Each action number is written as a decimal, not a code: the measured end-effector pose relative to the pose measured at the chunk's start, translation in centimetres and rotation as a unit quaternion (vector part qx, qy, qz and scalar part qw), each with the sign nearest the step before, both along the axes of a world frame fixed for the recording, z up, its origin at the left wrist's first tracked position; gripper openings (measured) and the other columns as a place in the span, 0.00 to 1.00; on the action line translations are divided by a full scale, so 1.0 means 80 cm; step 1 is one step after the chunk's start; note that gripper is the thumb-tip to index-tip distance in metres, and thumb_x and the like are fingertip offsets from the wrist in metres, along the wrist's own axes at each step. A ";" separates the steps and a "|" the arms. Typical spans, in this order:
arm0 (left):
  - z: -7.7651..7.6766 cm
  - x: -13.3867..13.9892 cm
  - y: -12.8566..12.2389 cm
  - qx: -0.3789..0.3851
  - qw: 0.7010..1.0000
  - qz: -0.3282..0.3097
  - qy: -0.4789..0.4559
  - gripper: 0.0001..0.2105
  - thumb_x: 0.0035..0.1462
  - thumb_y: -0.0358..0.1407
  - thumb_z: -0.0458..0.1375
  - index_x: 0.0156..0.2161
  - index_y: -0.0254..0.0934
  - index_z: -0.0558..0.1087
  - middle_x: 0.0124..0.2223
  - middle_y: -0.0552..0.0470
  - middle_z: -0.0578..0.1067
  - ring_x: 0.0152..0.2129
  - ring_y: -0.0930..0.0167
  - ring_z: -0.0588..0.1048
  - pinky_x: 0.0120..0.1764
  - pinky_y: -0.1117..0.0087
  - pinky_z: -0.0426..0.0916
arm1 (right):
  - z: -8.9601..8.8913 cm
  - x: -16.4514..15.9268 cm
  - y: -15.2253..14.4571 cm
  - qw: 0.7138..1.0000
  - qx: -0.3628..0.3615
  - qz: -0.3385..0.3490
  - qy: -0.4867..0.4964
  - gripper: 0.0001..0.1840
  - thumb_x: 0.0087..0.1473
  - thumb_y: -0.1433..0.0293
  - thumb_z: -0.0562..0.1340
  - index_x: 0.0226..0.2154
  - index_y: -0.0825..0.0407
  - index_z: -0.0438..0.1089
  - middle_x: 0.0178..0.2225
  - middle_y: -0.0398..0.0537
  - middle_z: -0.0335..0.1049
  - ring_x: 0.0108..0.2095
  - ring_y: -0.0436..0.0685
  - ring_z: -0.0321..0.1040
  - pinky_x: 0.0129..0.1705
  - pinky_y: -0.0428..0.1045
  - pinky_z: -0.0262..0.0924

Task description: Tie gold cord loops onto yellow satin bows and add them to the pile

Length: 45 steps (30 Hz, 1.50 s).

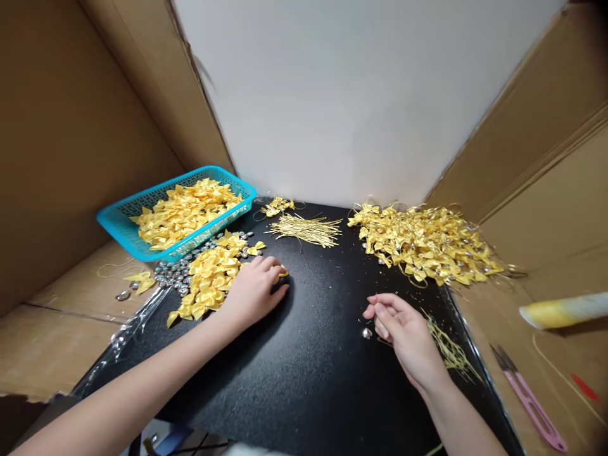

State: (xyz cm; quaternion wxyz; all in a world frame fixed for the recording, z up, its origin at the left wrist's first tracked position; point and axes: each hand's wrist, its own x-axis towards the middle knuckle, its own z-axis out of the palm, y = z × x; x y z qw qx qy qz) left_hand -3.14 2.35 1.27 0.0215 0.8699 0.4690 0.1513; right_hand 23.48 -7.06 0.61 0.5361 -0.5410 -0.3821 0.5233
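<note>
My left hand (254, 290) reaches over the right side of a heap of yellow ribbon bows (209, 278). Its fingers curl down on one yellow bow (284, 272), part of which shows past the fingertips. My right hand (403, 332) is pinched closed above the black table. A bit of thin gold cord (384, 342) shows beneath its fingers; the rest is hidden in the hand. Close by the fingers is a silver heart-shaped bead (367, 333). Whether the cord runs through the bead, I cannot tell.
A turquoise basket (128, 244) of bows stands back left, beside silver beads (173, 275). Cut gold cords (306, 229) lie at the back centre. Corded bows (427, 244) pile up at right. Pink-handled snips (529, 399) and cord scraps (451, 351) lie right. Cardboard walls (536, 145) flank the table.
</note>
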 end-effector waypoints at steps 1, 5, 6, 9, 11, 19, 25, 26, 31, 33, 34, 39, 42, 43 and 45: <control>-0.003 -0.009 0.004 -0.001 1.000 0.013 0.015 0.08 0.55 0.37 0.57 0.36 0.36 0.76 0.39 0.44 0.75 0.37 0.61 0.70 0.40 0.61 0.66 | -0.001 -0.002 -0.001 1.000 0.002 0.006 -0.007 0.17 0.50 0.56 0.66 0.35 0.53 0.72 0.25 0.45 0.71 0.19 0.45 0.51 0.22 0.45 0.51; -0.012 -0.021 0.008 -0.040 0.999 -0.001 -0.021 0.11 0.60 0.36 0.53 0.33 0.37 0.77 0.33 0.45 0.75 0.33 0.64 0.71 0.39 0.64 0.66 | -0.003 -0.012 -0.005 0.999 -0.002 0.036 -0.020 0.17 0.52 0.55 0.64 0.34 0.52 0.71 0.24 0.45 0.71 0.19 0.46 0.53 0.23 0.46 0.52; -0.013 -0.018 0.007 -0.056 0.997 -0.009 -0.042 0.12 0.60 0.36 0.52 0.32 0.37 0.76 0.33 0.46 0.74 0.32 0.65 0.71 0.39 0.65 0.66 | -0.003 -0.014 -0.005 0.999 -0.005 0.043 -0.018 0.18 0.52 0.54 0.64 0.33 0.53 0.71 0.24 0.45 0.71 0.18 0.46 0.53 0.23 0.46 0.51; -0.009 0.005 0.001 -0.139 0.981 -0.025 -0.132 0.11 0.59 0.37 0.53 0.30 0.37 0.76 0.31 0.47 0.74 0.30 0.68 0.71 0.36 0.68 0.66 | -0.005 -0.022 -0.006 0.999 -0.008 0.051 -0.007 0.19 0.51 0.53 0.64 0.32 0.53 0.70 0.22 0.44 0.70 0.18 0.46 0.52 0.22 0.45 0.50; -0.006 0.028 -0.006 -0.267 0.934 -0.025 -0.234 0.10 0.57 0.40 0.56 0.31 0.36 0.76 0.30 0.48 0.75 0.27 0.70 0.71 0.32 0.70 0.64 | -0.007 -0.026 -0.006 0.999 -0.005 0.052 -0.002 0.18 0.52 0.53 0.63 0.33 0.52 0.69 0.22 0.44 0.70 0.18 0.46 0.52 0.22 0.45 0.49; -0.025 0.093 -0.047 -0.613 0.592 -0.027 -0.522 0.14 0.53 0.41 0.64 0.41 0.35 0.70 0.28 0.55 0.73 0.22 0.77 0.68 0.29 0.76 0.62 | -0.013 -0.044 -0.010 0.998 0.006 0.055 0.020 0.15 0.55 0.56 0.62 0.31 0.51 0.67 0.22 0.43 0.71 0.19 0.48 0.57 0.24 0.46 0.53; -0.032 0.087 -0.059 -0.548 0.604 -0.053 -0.575 0.16 0.60 0.38 0.58 0.51 0.43 0.61 0.32 0.57 0.70 0.27 0.76 0.68 0.32 0.75 0.64 | -0.011 -0.051 -0.012 0.999 -0.010 0.049 0.014 0.13 0.55 0.58 0.62 0.32 0.51 0.68 0.22 0.43 0.71 0.20 0.48 0.58 0.24 0.46 0.55; -0.031 0.086 -0.061 -0.538 0.613 -0.054 -0.576 0.15 0.61 0.38 0.58 0.50 0.44 0.61 0.33 0.57 0.70 0.27 0.76 0.68 0.32 0.74 0.64 | -0.011 -0.051 -0.012 0.998 -0.011 0.053 0.012 0.13 0.55 0.58 0.62 0.32 0.51 0.68 0.22 0.43 0.71 0.20 0.48 0.58 0.24 0.46 0.55; -0.025 0.085 -0.064 -0.527 0.639 -0.056 -0.557 0.05 0.62 0.39 0.56 0.40 0.40 0.67 0.31 0.57 0.70 0.27 0.76 0.68 0.33 0.74 0.65 | -0.015 -0.052 -0.015 0.998 -0.017 0.067 -0.010 0.12 0.57 0.60 0.61 0.33 0.52 0.69 0.22 0.43 0.71 0.21 0.48 0.59 0.25 0.45 0.55; -0.023 0.085 -0.062 -0.534 0.649 -0.058 -0.539 0.06 0.62 0.38 0.55 0.38 0.38 0.71 0.32 0.55 0.71 0.28 0.75 0.69 0.34 0.74 0.65 | -0.017 -0.053 -0.017 0.997 -0.010 0.074 -0.018 0.11 0.58 0.61 0.60 0.33 0.52 0.68 0.23 0.43 0.71 0.22 0.48 0.61 0.25 0.44 0.55; -0.023 0.084 -0.062 -0.535 0.653 -0.059 -0.534 0.07 0.62 0.38 0.56 0.39 0.37 0.74 0.32 0.54 0.72 0.29 0.75 0.69 0.34 0.74 0.65 | -0.018 -0.053 -0.018 0.997 -0.005 0.077 -0.021 0.11 0.58 0.61 0.59 0.33 0.52 0.68 0.23 0.43 0.70 0.22 0.48 0.61 0.25 0.44 0.55; -0.025 0.082 -0.060 -0.545 0.624 -0.050 -0.558 0.08 0.59 0.37 0.58 0.37 0.38 0.79 0.33 0.53 0.73 0.30 0.74 0.70 0.35 0.75 0.66 | -0.022 -0.053 -0.021 0.996 0.008 0.080 -0.034 0.09 0.60 0.63 0.59 0.33 0.52 0.68 0.23 0.43 0.70 0.22 0.47 0.62 0.25 0.43 0.56; -0.025 0.083 -0.059 -0.546 0.618 -0.047 -0.564 0.04 0.54 0.34 0.64 0.36 0.39 0.80 0.34 0.53 0.74 0.31 0.75 0.72 0.34 0.77 0.67 | -0.022 -0.051 -0.021 0.996 0.019 0.069 -0.047 0.08 0.60 0.64 0.59 0.34 0.52 0.69 0.23 0.42 0.71 0.22 0.47 0.63 0.24 0.43 0.56; -0.026 0.084 -0.058 -0.546 0.617 -0.047 -0.565 0.05 0.53 0.33 0.65 0.36 0.39 0.81 0.36 0.52 0.74 0.31 0.75 0.72 0.34 0.77 0.67 | -0.022 -0.050 -0.021 0.996 0.028 0.063 -0.053 0.08 0.60 0.65 0.59 0.34 0.52 0.69 0.23 0.42 0.71 0.22 0.47 0.64 0.25 0.43 0.56; -0.027 0.084 -0.056 -0.546 0.610 -0.048 -0.572 0.06 0.51 0.32 0.66 0.36 0.40 0.81 0.39 0.52 0.74 0.32 0.75 0.72 0.34 0.78 0.68 | -0.023 -0.048 -0.020 0.995 0.047 0.054 -0.068 0.07 0.60 0.66 0.58 0.35 0.52 0.69 0.23 0.42 0.71 0.23 0.47 0.65 0.25 0.43 0.57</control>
